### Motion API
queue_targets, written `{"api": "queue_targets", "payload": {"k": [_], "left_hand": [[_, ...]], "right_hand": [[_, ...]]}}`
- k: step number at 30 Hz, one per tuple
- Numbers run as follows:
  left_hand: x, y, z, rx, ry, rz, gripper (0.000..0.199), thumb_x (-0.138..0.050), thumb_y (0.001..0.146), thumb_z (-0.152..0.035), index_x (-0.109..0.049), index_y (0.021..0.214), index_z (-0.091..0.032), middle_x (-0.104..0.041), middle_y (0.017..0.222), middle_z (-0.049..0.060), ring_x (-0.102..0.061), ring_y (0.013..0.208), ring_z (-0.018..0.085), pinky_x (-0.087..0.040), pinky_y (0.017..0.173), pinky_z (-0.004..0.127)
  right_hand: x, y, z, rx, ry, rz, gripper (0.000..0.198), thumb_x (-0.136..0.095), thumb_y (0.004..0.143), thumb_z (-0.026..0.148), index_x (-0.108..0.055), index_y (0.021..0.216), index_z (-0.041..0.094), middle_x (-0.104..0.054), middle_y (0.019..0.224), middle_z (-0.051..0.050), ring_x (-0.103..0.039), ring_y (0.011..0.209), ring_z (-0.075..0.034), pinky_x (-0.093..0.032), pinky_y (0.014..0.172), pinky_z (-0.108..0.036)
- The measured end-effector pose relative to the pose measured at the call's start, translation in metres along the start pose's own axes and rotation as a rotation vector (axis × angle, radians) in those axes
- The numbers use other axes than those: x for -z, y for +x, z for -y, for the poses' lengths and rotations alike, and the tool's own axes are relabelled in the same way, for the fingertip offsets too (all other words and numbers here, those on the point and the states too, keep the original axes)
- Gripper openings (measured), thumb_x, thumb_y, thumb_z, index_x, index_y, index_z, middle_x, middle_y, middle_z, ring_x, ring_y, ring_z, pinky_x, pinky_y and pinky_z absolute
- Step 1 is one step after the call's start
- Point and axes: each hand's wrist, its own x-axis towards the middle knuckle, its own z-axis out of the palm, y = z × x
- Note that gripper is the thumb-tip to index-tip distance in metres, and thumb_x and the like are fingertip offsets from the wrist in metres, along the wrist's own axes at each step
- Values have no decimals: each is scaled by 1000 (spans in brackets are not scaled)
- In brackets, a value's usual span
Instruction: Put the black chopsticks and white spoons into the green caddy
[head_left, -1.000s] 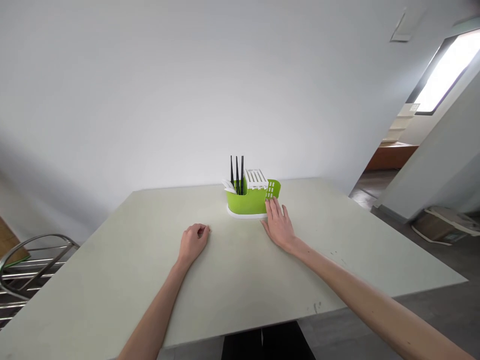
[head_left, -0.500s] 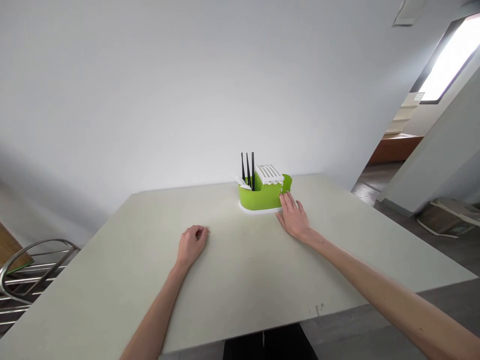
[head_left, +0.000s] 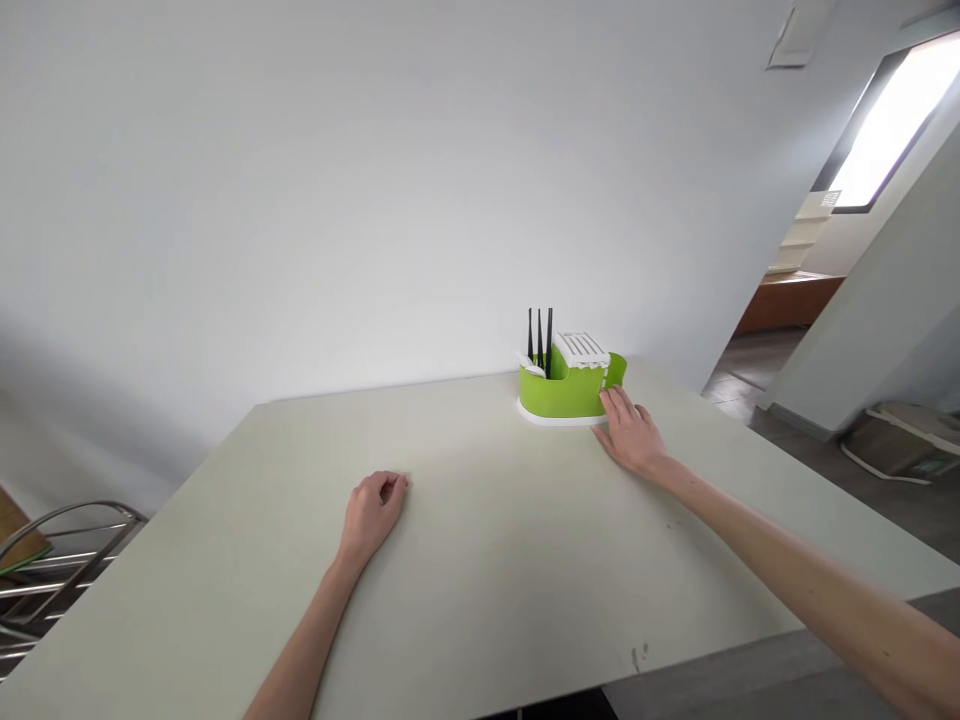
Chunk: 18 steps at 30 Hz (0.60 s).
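Note:
A green cutlery holder (head_left: 564, 398) with a white base stands at the back right of the table, close to the wall. Several black chopsticks (head_left: 550, 345) rise from its left compartment, along with white spoons (head_left: 531, 366). A white slotted rack (head_left: 583, 350) covers its middle part. My right hand (head_left: 630, 432) rests against the holder's front right side, fingers stretched out and not wrapped round it. Left of centre, my left hand (head_left: 373, 515) lies on the table with its fingers curled closed; nothing shows in it.
The pale table (head_left: 465, 570) backs onto a white wall (head_left: 375, 200). A metal rack (head_left: 60, 560) stands beyond the left edge. To the right are a doorway with a bright window (head_left: 892, 130) and a brown container (head_left: 904, 440) on the floor.
The cutlery holder has shifted right along the table, with my right hand moving right alongside it. My left hand keeps its curled pose. The view has tilted slightly.

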Motion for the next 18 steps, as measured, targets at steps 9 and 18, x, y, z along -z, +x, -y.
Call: {"api": "queue_targets", "payload": {"k": [9, 18], "left_hand": [[11, 6, 26, -1, 9, -2, 37, -49, 93, -52, -70, 83, -23, -76, 85, 5, -66, 77, 23, -51, 77, 36], [15, 5, 37, 4, -12, -2, 37, -50, 93, -53, -71, 85, -23, -76, 86, 5, -66, 76, 22, -53, 77, 35]], "right_hand": [[-10, 4, -25, -18, 32, 58, 77, -31, 105, 45, -8, 168, 6, -30, 171, -22, -22, 161, -31, -43, 116, -51], [-18, 8, -30, -35, 75, 84, 79, -35, 103, 35, -4, 171, 11, -14, 178, -13, -16, 163, -30, -24, 129, -53]]}}
